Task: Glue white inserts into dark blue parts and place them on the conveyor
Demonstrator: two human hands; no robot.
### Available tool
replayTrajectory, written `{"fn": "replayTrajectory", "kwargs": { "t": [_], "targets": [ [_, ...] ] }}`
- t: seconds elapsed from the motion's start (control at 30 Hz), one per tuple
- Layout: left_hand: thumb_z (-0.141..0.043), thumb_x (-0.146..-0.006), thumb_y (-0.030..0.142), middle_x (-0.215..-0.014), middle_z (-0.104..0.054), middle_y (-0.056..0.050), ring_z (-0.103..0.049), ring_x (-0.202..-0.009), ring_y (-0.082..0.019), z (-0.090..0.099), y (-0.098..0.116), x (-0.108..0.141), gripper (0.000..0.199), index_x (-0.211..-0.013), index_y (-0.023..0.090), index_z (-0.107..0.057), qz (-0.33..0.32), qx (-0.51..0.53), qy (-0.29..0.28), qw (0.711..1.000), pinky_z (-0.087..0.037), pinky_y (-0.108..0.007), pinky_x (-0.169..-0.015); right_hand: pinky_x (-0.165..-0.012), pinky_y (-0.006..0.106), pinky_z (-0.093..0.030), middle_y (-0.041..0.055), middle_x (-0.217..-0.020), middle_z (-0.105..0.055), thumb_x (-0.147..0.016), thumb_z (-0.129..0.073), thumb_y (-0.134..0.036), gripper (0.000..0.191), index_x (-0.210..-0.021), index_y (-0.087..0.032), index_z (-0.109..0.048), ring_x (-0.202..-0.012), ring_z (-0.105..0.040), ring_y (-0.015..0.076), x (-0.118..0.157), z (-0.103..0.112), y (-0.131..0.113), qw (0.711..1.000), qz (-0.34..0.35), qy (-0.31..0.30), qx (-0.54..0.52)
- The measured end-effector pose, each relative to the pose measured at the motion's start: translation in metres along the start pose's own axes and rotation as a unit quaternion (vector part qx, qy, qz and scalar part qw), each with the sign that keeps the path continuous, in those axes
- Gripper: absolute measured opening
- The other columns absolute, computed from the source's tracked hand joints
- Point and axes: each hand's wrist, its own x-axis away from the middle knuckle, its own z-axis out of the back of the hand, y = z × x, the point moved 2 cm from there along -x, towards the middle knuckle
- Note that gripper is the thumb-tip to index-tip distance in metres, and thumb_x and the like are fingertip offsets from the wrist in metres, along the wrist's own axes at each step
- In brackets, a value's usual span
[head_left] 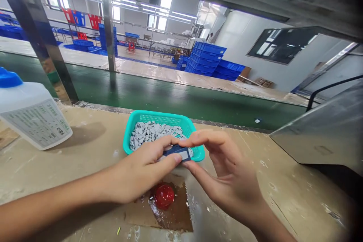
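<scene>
One head-worn camera faces forward and down over the table (70, 174), left hand (141, 170) and right hand (227, 177) near six o'clock.

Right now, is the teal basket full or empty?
Not empty: the teal plastic basket holds a heap of small grey parts spread over most of its floor.
</scene>
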Motion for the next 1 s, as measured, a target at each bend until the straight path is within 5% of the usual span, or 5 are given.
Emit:
{"fn": "replayTrajectory", "kwargs": {
  "t": [0.23,0.47,0.67,0.8,1.0],
  "targets": [
    [-0.045,-0.083,0.03,-0.088,-0.054,0.002,-0.047,-0.077,-0.01,0.003,0.013,0.0,0.019,-0.094,0.02,-0.057,-0.02,0.033,-0.026,0.999,-0.037,-0.021,-0.067,-0.077,0.033,-0.046,0.0019,-0.09,-0.054,-0.067,-0.052,0.011,0.048,-0.103,-0.02,-0.046,-0.088,-0.051,0.0167,0.003,0.002,-0.018,0.991,0.129,0.03,-0.001],
    [-0.044,-0.083,0.031,-0.085,-0.052,0.0,-0.045,-0.08,-0.011,-0.004,0.008,0.004,0.018,-0.088,0.017,-0.055,-0.011,0.038,-0.005,0.999,-0.036,-0.021,-0.072,-0.072,0.032,-0.049,0.001,-0.084,-0.052,-0.067,-0.051,0.009,0.046,-0.101,-0.021,-0.043,-0.08,-0.054,0.0156,0.009,-0.006,-0.022,0.988,0.131,0.084,-0.023],
    [-0.043,-0.082,0.039,-0.087,-0.054,-0.001,-0.046,-0.078,-0.012,0.007,0.016,0.007,0.028,-0.094,0.018,-0.057,0.049,-0.003,-0.063,0.997,-0.037,-0.023,-0.071,-0.074,0.03,-0.052,0.0024,-0.087,-0.059,-0.071,-0.053,0.001,0.048,-0.11,-0.023,-0.041,-0.08,-0.059,0.0161,0.011,-0.009,-0.016,0.985,0.122,0.105,0.054],
    [-0.039,-0.083,0.041,-0.08,-0.053,-0.001,-0.044,-0.074,-0.012,0.038,0.016,-0.012,0.031,-0.096,0.019,-0.057,0.004,-0.153,0.047,0.987,-0.033,-0.023,-0.068,-0.071,0.036,-0.054,0.0063,-0.093,-0.061,-0.076,-0.057,-0.02,0.056,-0.125,-0.021,-0.031,-0.086,-0.06,0.021,-0.002,-0.003,0.033,0.984,-0.006,0.104,0.146],
    [-0.035,-0.079,0.052,-0.056,-0.029,0.004,-0.026,-0.05,-0.008,0.093,-0.043,-0.056,0.044,-0.081,0.011,-0.051,0.045,-0.092,0.215,0.971,-0.023,-0.021,-0.047,-0.079,0.039,-0.051,0.0068,-0.097,-0.064,-0.08,-0.048,-0.016,0.017,-0.092,-0.019,-0.06,-0.095,-0.058,0.0218,-0.013,0.0,0.093,0.978,-0.018,-0.103,0.183]
  ]
}}
